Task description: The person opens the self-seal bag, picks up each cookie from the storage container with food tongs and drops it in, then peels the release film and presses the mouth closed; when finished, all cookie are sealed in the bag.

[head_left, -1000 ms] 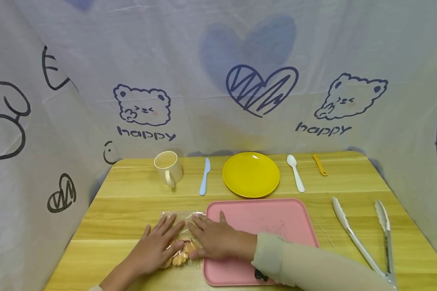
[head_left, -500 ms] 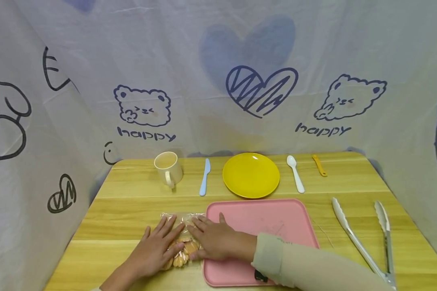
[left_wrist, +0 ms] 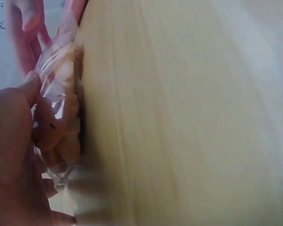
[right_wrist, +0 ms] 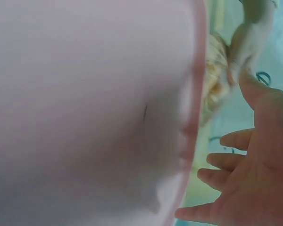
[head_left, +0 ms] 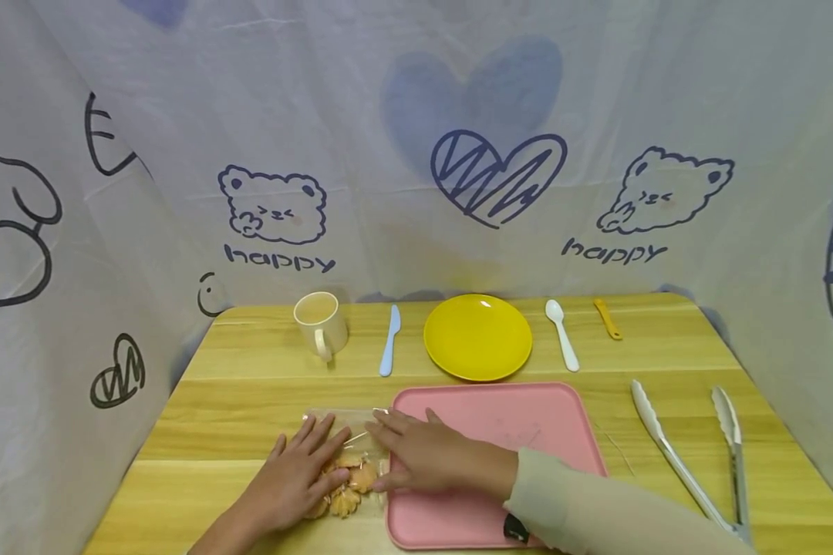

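A clear plastic bag of flower-shaped cookies lies on the table, left of the pink tray. My left hand rests over the bag's left part with straight, spread fingers. In the left wrist view, its thumb touches the plastic bag, and the cookies show through. My right hand is over the tray's left edge, fingers extended toward the bag. Seen from the right wrist, that hand has spread fingers and nothing in its grasp. Part of the bag is hidden under the left hand.
Along the back stand a cream mug, a light blue knife, a yellow plate, a white spoon and a small orange utensil. Metal tongs lie spread at the right. A patterned cloth encloses the table.
My right hand has shifted right, off the bag and over the tray's edge, uncovering more cookies. My left hand stays on the bag.
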Demonstrator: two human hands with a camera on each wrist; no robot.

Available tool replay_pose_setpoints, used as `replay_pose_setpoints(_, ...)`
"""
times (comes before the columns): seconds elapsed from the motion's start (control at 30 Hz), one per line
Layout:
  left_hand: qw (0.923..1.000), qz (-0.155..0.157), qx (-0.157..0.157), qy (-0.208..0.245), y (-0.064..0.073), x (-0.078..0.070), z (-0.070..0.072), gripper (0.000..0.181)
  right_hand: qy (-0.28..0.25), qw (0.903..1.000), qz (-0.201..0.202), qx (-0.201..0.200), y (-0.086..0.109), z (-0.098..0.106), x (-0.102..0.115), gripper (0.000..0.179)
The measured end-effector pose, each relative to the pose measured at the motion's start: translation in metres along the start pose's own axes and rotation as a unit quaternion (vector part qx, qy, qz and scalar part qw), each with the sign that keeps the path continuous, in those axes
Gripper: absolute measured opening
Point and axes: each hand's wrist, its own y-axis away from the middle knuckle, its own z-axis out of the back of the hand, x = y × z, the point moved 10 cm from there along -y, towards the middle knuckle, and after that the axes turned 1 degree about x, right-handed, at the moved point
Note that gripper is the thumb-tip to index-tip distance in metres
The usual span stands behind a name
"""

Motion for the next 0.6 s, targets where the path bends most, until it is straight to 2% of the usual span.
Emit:
replay_pose_setpoints(0.17, 0.9999, -0.001, 0.007, 0.01, -0.001, -0.001, 0.004, 0.069, -0.029, 0.9985, -0.03, -0.035, 0.034, 0.018, -0.026, 0.089)
replay_pose_setpoints(0.33, 0.9997, -0.001, 0.016, 0.016, -0.001, -0.004, 0.009, 0.073, -0.058, 0.9908, -0.075, -0.097, 0.08, 0.043, -0.06, 0.086)
replay_pose_setpoints(0.43, 0.9998, 0.0, 0.018, 0.011, -0.001, -0.006, 0.013, 0.076, -0.056, 0.9814, -0.108, -0.148, 0.111, 0.055, -0.082, 0.083)
replay_pose_setpoints(0.6, 0.9999, -0.001, 0.01, 0.004, -0.002, -0.01, 0.021, 0.079, -0.009, 0.9603, -0.176, -0.216, 0.164, 0.065, -0.126, 0.082)
